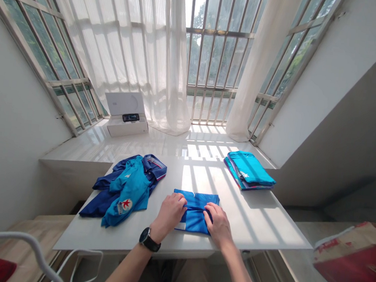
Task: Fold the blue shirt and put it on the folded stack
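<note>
A blue shirt [199,200], folded into a rough rectangle, lies near the front of the white table. My left hand [171,212], with a black watch on its wrist, has its fingers curled onto the shirt's left part. On the right part, my right hand [218,222] grips the cloth with bent fingers. Creases run across the fabric between the two hands. Left of them, a teal shirt [130,193] with a red star-like print lies loosely over a navy polo shirt [155,168]. A stack of folded shirts [251,168], teal on top, sits at the back right.
Behind the white table [153,239] is a window ledge [171,146] bearing an open white box [128,128] with a dark device [131,117]. Sheer curtains [133,44] hang before barred windows. A red and tan bag [355,256] stands right; a white metal tube [18,236] crosses lower left.
</note>
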A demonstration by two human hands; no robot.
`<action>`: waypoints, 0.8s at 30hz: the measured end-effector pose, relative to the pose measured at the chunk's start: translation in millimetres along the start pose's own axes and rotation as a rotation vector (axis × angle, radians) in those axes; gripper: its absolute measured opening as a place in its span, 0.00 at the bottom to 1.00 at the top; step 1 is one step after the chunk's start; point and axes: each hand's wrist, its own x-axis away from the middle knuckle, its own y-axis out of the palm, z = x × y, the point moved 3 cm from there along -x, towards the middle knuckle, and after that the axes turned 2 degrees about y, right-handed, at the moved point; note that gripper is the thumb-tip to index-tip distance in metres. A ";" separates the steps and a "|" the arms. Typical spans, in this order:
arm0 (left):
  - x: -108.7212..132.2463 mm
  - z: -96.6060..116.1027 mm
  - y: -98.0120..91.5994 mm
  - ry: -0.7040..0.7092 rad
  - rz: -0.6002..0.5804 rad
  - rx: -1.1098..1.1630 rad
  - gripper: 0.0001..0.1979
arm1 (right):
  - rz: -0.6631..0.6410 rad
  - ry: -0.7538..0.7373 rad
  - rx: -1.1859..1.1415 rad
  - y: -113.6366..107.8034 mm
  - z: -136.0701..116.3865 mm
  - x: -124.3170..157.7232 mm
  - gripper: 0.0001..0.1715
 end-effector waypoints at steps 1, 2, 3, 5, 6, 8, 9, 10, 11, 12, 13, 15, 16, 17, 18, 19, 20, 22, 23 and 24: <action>-0.8 3.1 5.0 0.014 0.000 0.016 0.07 | 0.002 -0.004 0.003 -0.1 -0.2 -0.1 0.13; -0.9 4.4 10.4 0.017 0.005 0.031 0.07 | 0.004 -0.008 0.004 -0.2 -0.3 -0.3 0.12; -0.5 4.3 15.5 0.013 0.017 0.046 0.07 | 0.007 -0.012 0.004 -0.1 -0.3 -0.4 0.12; 2.0 1.5 23.5 -0.005 0.056 0.076 0.07 | 0.009 -0.015 0.002 0.3 -0.1 -0.5 0.12; 3.7 -0.1 26.0 -0.011 0.076 0.086 0.07 | 0.008 -0.013 0.001 0.7 0.1 -0.6 0.12; 7.5 -2.3 28.0 -0.010 0.104 0.088 0.06 | 0.004 -0.005 -0.004 1.4 0.8 -0.6 0.12; 9.2 -2.8 27.7 -0.008 0.111 0.084 0.06 | 0.002 -0.001 -0.007 1.8 1.1 -0.5 0.12; 10.4 -2.9 26.9 -0.008 0.113 0.079 0.06 | 0.001 0.002 -0.009 2.1 1.4 -0.4 0.12; 11.2 -2.7 25.5 -0.011 0.110 0.075 0.06 | 0.000 0.002 -0.011 2.5 1.6 -0.3 0.12; 11.3 -2.2 23.8 -0.016 0.102 0.071 0.05 | 0.000 0.002 -0.011 2.9 1.8 -0.2 0.13; 10.7 -1.3 21.9 -0.020 0.090 0.065 0.05 | 0.000 0.002 -0.012 3.2 2.1 -0.2 0.13; 7.2 2.0 18.1 -0.022 0.058 0.040 0.06 | -0.001 0.000 -0.010 4.1 2.4 -0.2 0.13; 4.6 4.3 16.4 -0.020 0.046 0.023 0.07 | -0.003 -0.002 -0.008 4.5 2.6 -0.3 0.13; 1.7 6.8 15.1 -0.017 0.043 0.012 0.08 | -0.004 -0.003 -0.006 4.9 2.7 -0.5 0.13; -1.3 9.4 14.4 -0.013 0.054 0.008 0.09 | -0.006 -0.004 -0.003 5.3 2.7 -0.6 0.13; -4.0 12.0 14.5 -0.003 0.076 0.012 0.09 | -0.007 -0.004 0.000 5.7 2.7 -0.6 0.13; -6.2 14.5 16.0 0.024 0.103 0.021 0.10 | -0.008 -0.006 0.004 5.9 2.7 -0.4 0.13; -7.7 18.8 23.2 0.126 0.149 0.037 0.20 | -0.009 -0.011 0.011 6.0 2.4 0.4 0.13; -7.1 19.9 28.7 0.184 0.160 0.036 0.25 | -0.011 -0.015 0.016 5.5 2.2 0.8 0.13; -5.8 20.1 34.8 0.234 0.164 0.030 0.28 | -0.015 -0.018 0.025 4.5 1.8 1.0 0.14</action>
